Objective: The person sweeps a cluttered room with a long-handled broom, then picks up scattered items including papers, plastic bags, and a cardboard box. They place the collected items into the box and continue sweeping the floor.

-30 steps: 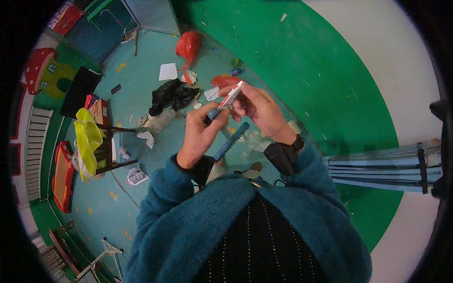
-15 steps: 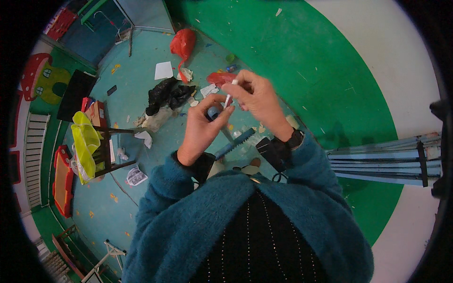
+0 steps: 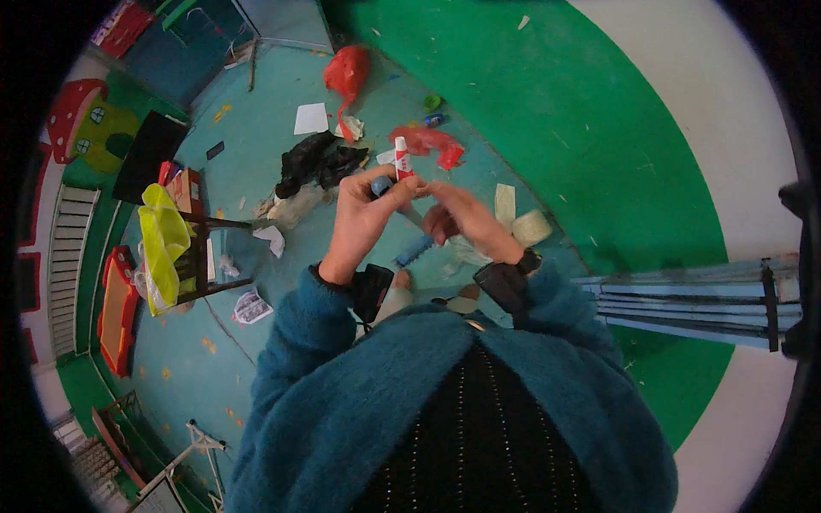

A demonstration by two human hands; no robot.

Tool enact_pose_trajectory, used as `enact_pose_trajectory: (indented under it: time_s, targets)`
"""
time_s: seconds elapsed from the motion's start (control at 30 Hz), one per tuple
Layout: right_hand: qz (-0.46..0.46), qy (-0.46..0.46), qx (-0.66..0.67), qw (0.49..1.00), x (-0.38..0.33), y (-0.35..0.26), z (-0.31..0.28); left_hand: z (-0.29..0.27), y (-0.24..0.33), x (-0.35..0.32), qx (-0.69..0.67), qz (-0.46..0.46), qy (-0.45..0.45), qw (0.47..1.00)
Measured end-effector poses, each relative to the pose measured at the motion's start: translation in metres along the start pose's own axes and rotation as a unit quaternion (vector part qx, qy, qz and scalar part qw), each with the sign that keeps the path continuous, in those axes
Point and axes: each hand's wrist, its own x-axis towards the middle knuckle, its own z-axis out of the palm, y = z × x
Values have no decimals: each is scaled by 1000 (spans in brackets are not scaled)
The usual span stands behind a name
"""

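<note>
A person's left hand grips a small red-and-white tube upright above the littered teal floor, while the right hand pinches at its base; the tube looks capped, work apparently unfinished.

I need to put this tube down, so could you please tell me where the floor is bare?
The broad green band right of the red bag scraps is nearly bare. The teal floor between the white sheet and yellow vest is open. It's crowded around the black cloth, beyond both hands.
</note>
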Motion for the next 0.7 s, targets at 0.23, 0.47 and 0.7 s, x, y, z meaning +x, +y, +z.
enact_pose_trajectory:
  time_s: [0.23, 0.47, 0.7]
  targets:
    - [23, 13, -96, 995, 4, 13, 5, -1, 2, 0, -86, -53, 14, 995]
    - [-196, 50, -115, 972, 7, -62, 4, 3, -3, -2, -100, -83, -40, 991]
    - [-185, -50, -191, 963, 13, -96, 17, 15, -1, -4, -92, -77, -58, 991]
